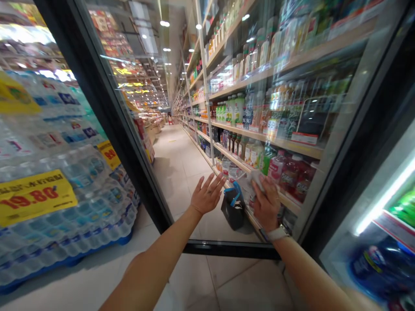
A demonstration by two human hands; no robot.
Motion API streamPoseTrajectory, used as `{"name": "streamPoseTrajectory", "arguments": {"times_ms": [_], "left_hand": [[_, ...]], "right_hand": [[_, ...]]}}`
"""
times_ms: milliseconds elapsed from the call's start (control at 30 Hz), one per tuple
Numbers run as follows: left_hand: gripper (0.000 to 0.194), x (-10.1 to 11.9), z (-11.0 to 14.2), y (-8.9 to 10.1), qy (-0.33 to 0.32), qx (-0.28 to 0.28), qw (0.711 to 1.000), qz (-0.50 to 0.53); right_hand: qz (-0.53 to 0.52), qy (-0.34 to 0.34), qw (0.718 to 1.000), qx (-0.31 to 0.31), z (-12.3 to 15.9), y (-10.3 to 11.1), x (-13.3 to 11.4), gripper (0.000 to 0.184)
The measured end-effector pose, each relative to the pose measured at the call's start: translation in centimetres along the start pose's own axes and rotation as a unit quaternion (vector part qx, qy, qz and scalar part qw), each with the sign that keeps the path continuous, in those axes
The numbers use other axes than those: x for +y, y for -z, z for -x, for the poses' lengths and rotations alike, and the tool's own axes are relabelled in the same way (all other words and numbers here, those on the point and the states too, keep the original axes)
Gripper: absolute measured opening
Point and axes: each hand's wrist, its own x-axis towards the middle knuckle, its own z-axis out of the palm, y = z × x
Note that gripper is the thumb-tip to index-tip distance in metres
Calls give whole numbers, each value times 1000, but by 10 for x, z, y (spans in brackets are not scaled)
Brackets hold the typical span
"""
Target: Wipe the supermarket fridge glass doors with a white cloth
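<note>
From the head view we record a person standing at a glass cooler door in a supermarket aisle, the door's black bottom rail running across the lower frame. The right hand is closed over a crumpled pale cloth, which we take to be cloth though it could be soft wrapping; the fingers wrap it firmly, and it sits up against the glass or just beside it, we cannot tell which. A white-strapped wristwatch sits on that wrist. The left hand is raised with fingers spread wide and holds nothing; whether it touches the glass we cannot tell. Between the hands hangs a black bag with a blue handle, its support not visible. The work in hand appears, on this evidence, to be contact at the glass with the cloth. Behind the glass, wooden shelves carry bottled drinks, red ones nearest the right hand. To the left stands a stack of shrink-wrapped water bottles bearing a yellow price card.
</note>
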Motion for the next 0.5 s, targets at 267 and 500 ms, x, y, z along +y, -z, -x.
{"name": "streamPoseTrajectory", "arguments": {"times_ms": [267, 500], "left_hand": [[52, 0, -2, 0, -1, 18, 1000, -2], [56, 1, -1, 2, 1, 0, 1000, -11]], "right_hand": [[-112, 187, 951, -218, 79, -16, -37, 38], [-157, 236, 927, -245, 117, -28, -49, 29]]}}
